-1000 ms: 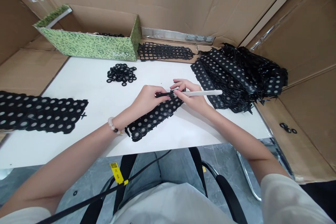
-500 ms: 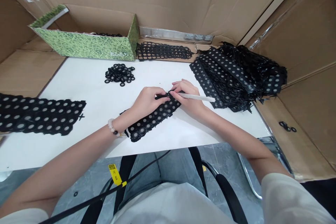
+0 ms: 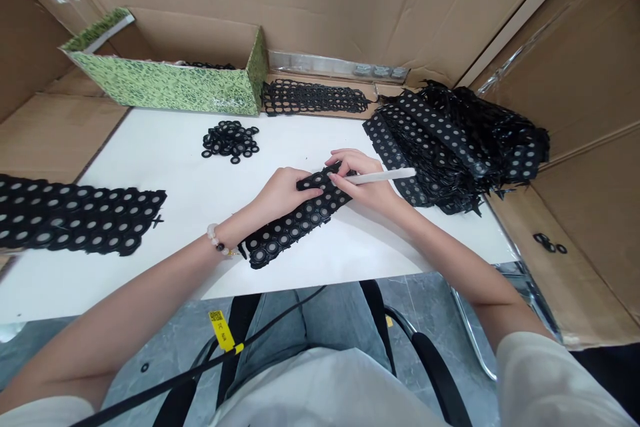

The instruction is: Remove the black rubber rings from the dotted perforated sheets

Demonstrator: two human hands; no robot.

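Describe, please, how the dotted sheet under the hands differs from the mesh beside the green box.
The dotted sheet has pale round centres; the mesh shows open holes. The dotted sheet slants under the left hand; the mesh lies untouched farther back. Both are black.

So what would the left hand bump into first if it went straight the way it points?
Probably the right hand, which holds a white pen-like tool. The left hand grips the black dotted sheet, so exact depth is unclear.
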